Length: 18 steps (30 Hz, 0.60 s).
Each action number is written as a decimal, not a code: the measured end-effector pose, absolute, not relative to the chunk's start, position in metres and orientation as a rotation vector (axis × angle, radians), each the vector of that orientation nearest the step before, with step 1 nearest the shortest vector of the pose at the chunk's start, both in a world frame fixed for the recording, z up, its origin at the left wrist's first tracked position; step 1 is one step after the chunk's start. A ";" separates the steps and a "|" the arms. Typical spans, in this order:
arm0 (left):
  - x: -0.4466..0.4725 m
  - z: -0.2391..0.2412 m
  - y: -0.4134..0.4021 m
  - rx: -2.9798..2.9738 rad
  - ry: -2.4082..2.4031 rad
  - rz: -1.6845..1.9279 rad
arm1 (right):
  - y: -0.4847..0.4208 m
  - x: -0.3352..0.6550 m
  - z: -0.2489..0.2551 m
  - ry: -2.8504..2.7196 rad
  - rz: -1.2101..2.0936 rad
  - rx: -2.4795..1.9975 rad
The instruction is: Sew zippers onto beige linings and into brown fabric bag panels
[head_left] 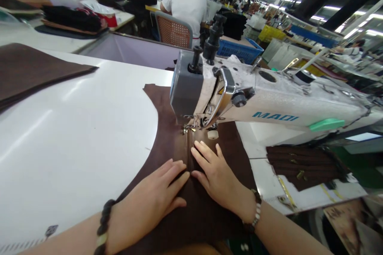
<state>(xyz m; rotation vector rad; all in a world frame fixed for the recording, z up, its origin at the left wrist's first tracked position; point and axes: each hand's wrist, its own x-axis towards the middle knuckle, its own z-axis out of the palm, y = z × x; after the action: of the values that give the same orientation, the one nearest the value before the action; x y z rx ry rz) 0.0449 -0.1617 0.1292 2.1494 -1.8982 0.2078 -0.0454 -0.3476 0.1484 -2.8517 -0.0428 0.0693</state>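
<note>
A dark brown fabric panel (167, 113) lies on the white table and runs beneath the needle and presser foot (188, 127) of a sewing machine (269, 103). Down the panel's middle runs a zipper strip (190, 149), lined up with the foot. My left hand (155, 195) rests flat on the panel left of the strip, fingertips at its edge, thumb apart. On the other side my right hand (217, 177) presses the cloth with spread fingers, closer to the foot. Neither hand grips anything.
More brown panels (36, 71) lie at the left on the white table (89, 127). Brown zipper pieces (305, 165) are at the right, beside a yellow measuring tape (286, 191). Ahead, a person in a white shirt (187, 8) sits near a blue crate (239, 51).
</note>
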 end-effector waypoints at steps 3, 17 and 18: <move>0.039 0.120 -0.158 2.141 -1.900 0.211 | -0.351 -0.045 0.148 -0.073 0.124 -2.846; 0.043 0.118 -0.162 2.162 -1.984 0.196 | -0.369 -0.038 0.147 -0.161 0.191 -2.830; 0.044 0.119 -0.163 2.154 -1.975 0.199 | -0.371 -0.036 0.147 -0.165 0.186 -2.828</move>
<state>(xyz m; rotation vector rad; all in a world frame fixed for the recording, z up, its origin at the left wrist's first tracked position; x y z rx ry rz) 0.0442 -0.1629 0.1188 2.1544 -1.9752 0.1991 -0.0360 -0.3708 0.1468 -2.8284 -0.1653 0.1865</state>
